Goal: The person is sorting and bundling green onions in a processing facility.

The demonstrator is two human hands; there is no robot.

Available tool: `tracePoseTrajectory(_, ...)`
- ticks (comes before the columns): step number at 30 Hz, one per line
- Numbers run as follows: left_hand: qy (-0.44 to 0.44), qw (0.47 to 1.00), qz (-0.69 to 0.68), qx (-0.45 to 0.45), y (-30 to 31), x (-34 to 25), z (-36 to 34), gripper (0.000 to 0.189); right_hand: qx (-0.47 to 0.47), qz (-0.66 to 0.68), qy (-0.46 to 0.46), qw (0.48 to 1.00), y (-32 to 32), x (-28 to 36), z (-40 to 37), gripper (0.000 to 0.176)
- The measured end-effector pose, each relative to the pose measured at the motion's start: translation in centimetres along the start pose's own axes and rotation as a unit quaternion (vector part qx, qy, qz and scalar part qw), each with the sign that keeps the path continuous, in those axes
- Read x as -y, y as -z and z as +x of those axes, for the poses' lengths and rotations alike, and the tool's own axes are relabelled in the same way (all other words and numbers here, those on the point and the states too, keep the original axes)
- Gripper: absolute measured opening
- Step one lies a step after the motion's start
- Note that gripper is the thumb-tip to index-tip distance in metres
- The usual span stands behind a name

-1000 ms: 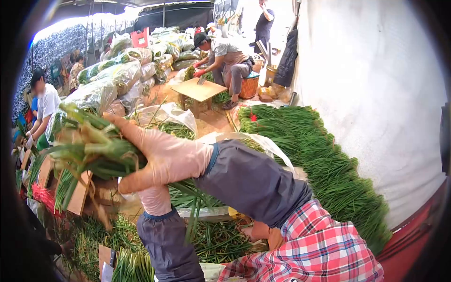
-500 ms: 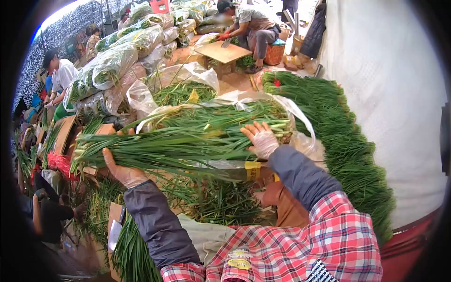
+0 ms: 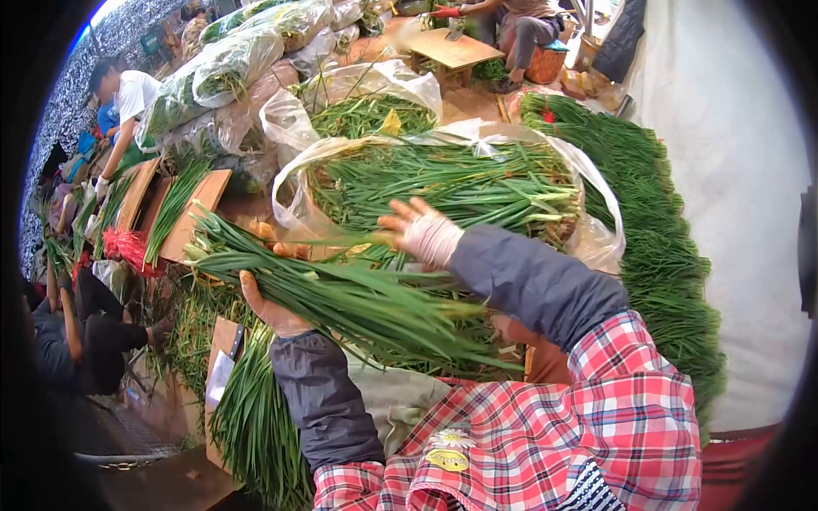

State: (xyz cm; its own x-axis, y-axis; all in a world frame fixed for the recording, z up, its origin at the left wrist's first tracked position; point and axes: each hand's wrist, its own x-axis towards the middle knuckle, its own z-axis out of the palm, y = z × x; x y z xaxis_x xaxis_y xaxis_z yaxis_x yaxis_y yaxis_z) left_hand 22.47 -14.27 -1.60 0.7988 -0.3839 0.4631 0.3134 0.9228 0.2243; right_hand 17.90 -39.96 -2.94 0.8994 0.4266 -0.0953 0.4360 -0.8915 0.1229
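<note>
green stalks lie heaped all round, a neat row (image 3: 660,230) banked against the pale wall (image 3: 724,153) at right, flat wooden boards (image 3: 198,209) at left. near centre the left hand (image 3: 271,308) has its grip closed from below on a slanting bundle (image 3: 366,300) of slim glossy stalks, beside a crinkled clear bag (image 3: 598,243) of more. the right hand (image 3: 423,232) hovers above it, grip spread wide, empty.

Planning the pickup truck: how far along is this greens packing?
Done: the clear bag already looks well filled with greens, and a long stack lies by the wall. In hand: the left hand grips a bundle; the right hand is open above it. Left: loose greens lie below.
</note>
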Motion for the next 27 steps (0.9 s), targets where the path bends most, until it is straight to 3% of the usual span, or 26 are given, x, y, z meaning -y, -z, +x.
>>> tracePoseTrajectory(2,0.013,1.0,-0.019,0.01,-0.1,-0.1,-0.6,0.069,0.013,0.023,0.053,0.998,-2.7,0.9,1.7,0.088)
tracePoseTrajectory(3,0.008,1.0,-0.025,0.007,-0.9,0.2,-0.9,0.072,0.012,-0.025,0.071,0.997,-3.6,0.5,2.5,0.071)
tracePoseTrajectory(6,0.007,0.999,-0.009,0.036,-0.6,-0.9,-1.8,0.081,0.133,0.068,-0.017,0.989,-3.9,0.2,3.9,0.049)
tracePoseTrajectory(7,0.012,0.999,0.0,0.042,-1.0,-1.5,-2.2,0.081,0.097,0.05,-0.007,0.994,-3.6,0.0,3.2,0.031)
tracePoseTrajectory(10,0.008,0.998,0.032,0.06,-2.8,-3.2,-3.3,0.085,0.127,0.026,0.037,0.991,0.2,0.1,2.6,0.028)
tracePoseTrajectory(11,0.005,0.997,0.044,0.07,-3.3,-4.0,-3.8,0.086,0.07,0.075,0.048,0.994,1.8,0.1,2.1,0.027)
tracePoseTrajectory(14,-0.012,0.996,0.051,0.074,-3.9,-5.9,-5.6,0.091,0.085,0.23,0.012,0.969,6.9,-0.1,0.8,0.033)
tracePoseTrajectory(16,-0.021,0.997,0.043,0.057,-4.4,-6.6,-7.1,0.092,0.108,0.237,0.008,0.965,9.7,-0.2,-0.5,0.041)
tracePoseTrajectory(18,-0.021,0.996,0.062,0.053,-4.2,-7.6,-8.7,0.09,0.174,0.359,-0.084,0.913,12.4,0.0,-2.6,0.044)
tracePoseTrajectory(21,-0.053,0.996,0.041,0.055,-4.5,-7.5,-10.6,0.086,0.126,0.375,-0.087,0.914,12.1,-1.1,-5.1,0.044)
tracePoseTrajectory(22,-0.051,0.995,0.053,0.074,-4.2,-8.2,-11.2,0.085,0.089,0.266,-0.04,0.959,10.8,-1.8,-6.0,0.042)
tracePoseTrajectory(24,-0.059,0.993,0.062,0.08,-3.9,-9.5,-12.3,0.082,0.103,0.193,-0.104,0.97,9.8,-1.8,-7.9,0.034)
tracePoseTrajectory(26,-0.029,0.994,0.069,0.08,-4.1,-9.9,-12.3,0.079,0.16,0.098,-0.111,0.976,10.4,-1.0,-9.1,0.032)
tracePoseTrajectory(27,-0.024,0.995,0.084,0.049,-3.8,-9.1,-12.4,0.078,0.187,0.046,-0.064,0.979,9.9,-0.3,-8.7,0.028)
